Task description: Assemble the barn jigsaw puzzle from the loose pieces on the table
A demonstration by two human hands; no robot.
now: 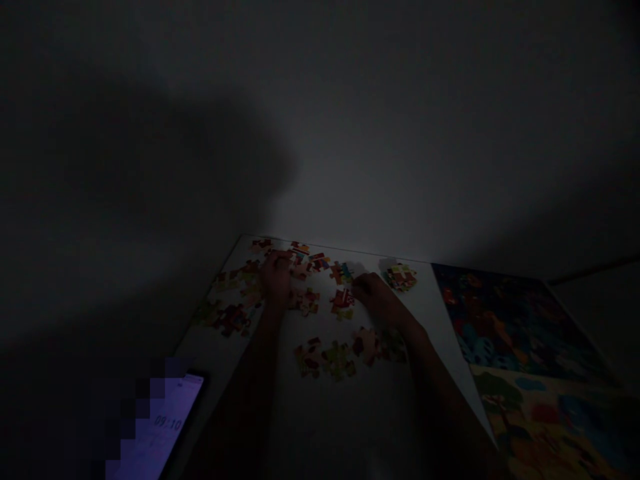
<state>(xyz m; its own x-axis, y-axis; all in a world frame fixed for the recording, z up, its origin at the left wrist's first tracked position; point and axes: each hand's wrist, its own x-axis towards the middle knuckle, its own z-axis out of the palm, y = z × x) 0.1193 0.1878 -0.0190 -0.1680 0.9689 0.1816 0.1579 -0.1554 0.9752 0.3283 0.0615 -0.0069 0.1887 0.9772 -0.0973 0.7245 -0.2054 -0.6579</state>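
Note:
The scene is very dark. Several colourful jigsaw pieces (325, 359) lie scattered on a white table (320, 427). My left hand (276, 279) rests among the pieces at the far left of the spread, fingers bent onto a piece near the back edge. My right hand (373, 291) lies beside a red piece (342, 301) in the middle, fingers curled toward it. Whether either hand grips a piece is lost in the dark. A small joined cluster of pieces (401, 277) sits just beyond the right hand.
A lit phone (163, 427) lies at the table's near left corner. Two large colourful picture boards (505, 320) lie to the right, the nearer board (555, 420) yellowish. A plain wall rises behind the table.

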